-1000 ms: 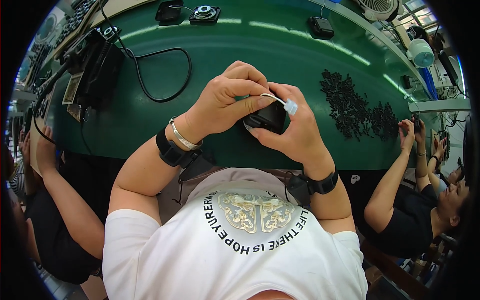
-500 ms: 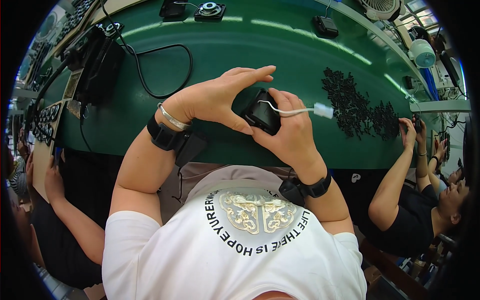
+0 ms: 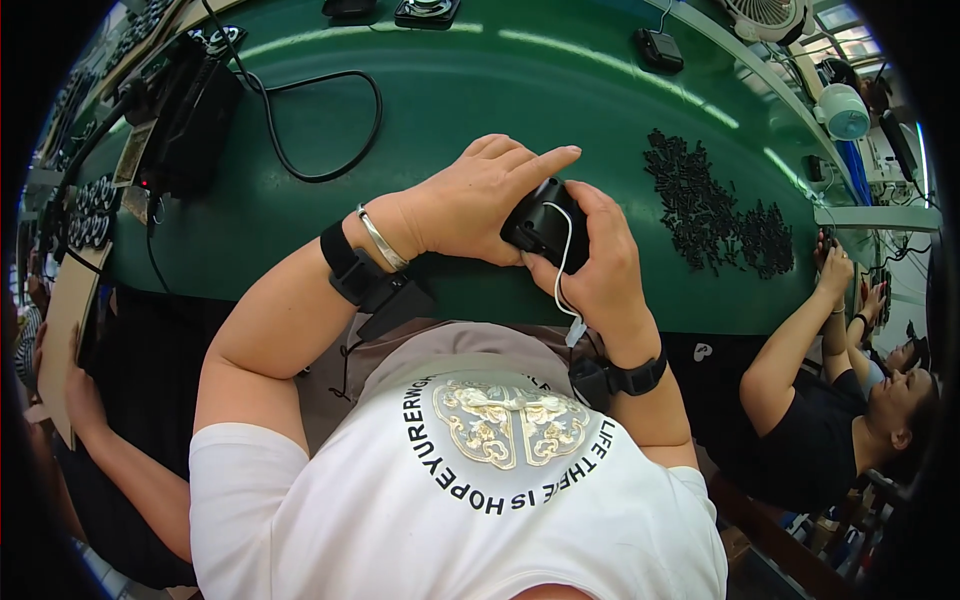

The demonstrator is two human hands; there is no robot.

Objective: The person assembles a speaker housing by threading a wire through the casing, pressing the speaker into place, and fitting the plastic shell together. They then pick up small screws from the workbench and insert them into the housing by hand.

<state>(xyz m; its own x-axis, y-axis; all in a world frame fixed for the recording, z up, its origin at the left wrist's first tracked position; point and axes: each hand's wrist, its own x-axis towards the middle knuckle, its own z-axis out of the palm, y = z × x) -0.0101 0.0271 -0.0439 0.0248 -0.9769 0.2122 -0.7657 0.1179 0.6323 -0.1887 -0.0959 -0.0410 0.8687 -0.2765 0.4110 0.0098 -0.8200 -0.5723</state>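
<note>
Above the green tabletop, close to its near edge, I hold a black plastic housing (image 3: 543,226) between both hands. My left hand (image 3: 485,195) grips its left side, the thumb near the bottom and the fingers reaching over the far side. From the right, my right hand (image 3: 605,255) is closed round it with fingers at the far corner and thumb below. A thin white cable (image 3: 569,235) comes out of the housing and runs down over it. Its white plug (image 3: 575,331) dangles near my right wrist. The underside of the housing is hidden.
A pile of small black parts (image 3: 705,210) lies to the right. A black cable (image 3: 378,110) loops to the left, near a black box-shaped device (image 3: 190,130). Another black housing (image 3: 658,50) sits at the far side. Co-workers' arms (image 3: 790,345) are at both sides.
Both hands and the housing have shifted slightly right, and the housing has turned. My left hand has closed in against it. The white plug has swung from the right side down toward me.
</note>
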